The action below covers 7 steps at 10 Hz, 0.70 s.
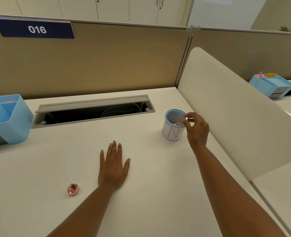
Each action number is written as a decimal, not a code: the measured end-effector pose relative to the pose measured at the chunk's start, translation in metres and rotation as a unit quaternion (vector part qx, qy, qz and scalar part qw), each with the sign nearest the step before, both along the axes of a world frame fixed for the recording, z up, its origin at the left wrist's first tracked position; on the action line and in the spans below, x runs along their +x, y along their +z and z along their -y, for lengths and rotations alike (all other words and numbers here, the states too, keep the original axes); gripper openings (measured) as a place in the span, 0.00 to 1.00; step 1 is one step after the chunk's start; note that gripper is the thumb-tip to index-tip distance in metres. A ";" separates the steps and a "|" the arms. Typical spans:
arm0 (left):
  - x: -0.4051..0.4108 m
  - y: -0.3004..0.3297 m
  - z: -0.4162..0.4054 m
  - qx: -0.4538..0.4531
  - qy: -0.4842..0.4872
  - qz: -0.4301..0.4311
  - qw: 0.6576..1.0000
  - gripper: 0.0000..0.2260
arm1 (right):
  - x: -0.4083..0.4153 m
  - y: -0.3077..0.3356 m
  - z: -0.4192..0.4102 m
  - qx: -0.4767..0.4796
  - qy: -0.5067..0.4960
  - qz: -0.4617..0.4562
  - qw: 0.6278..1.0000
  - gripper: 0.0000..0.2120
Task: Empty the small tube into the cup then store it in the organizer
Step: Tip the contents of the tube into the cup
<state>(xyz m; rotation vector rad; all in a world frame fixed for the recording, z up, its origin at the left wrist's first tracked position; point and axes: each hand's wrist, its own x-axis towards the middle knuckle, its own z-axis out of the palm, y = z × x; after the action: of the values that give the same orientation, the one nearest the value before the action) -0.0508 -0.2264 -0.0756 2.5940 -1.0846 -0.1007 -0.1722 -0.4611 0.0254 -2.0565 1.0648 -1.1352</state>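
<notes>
Head view: right hand (196, 129) tips a small clear tube (184, 120) over the cup (173, 124) on a white desk (149, 185).

Fingers of that hand are closed on the tube, which lies tilted across the cup's blue rim at the cup's 3 o'clock side; pinkish bits show inside the mesh cup, which has a white paper label with blue letters. Left hand (114, 168) lies flat and open on the desk, palm down, holding nothing, well apart from the cup at its 8 o'clock. A small pink cap (73, 189) rests on the desk at the left hand's 8 o'clock. Blue organizer (8, 120) stands at the desk's far left edge, at 10 o'clock from the left hand, beside an open cable tray (93, 110).
</notes>
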 end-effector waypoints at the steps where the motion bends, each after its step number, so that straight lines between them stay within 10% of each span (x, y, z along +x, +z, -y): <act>1: 0.000 0.000 0.000 0.000 0.001 0.002 1.000 0.28 | 0.000 0.002 0.000 0.001 -0.007 0.022 1.000 0.11; 7: -0.001 0.002 0.000 -0.017 0.001 -0.003 1.000 0.28 | 0.008 0.003 0.011 0.157 -0.074 0.156 0.972 0.12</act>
<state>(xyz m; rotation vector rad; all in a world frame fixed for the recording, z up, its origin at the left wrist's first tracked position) -0.0515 -0.2260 -0.0737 2.5627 -1.0726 -0.0897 -0.1642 -0.4718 0.0284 -1.5169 1.1665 -1.2251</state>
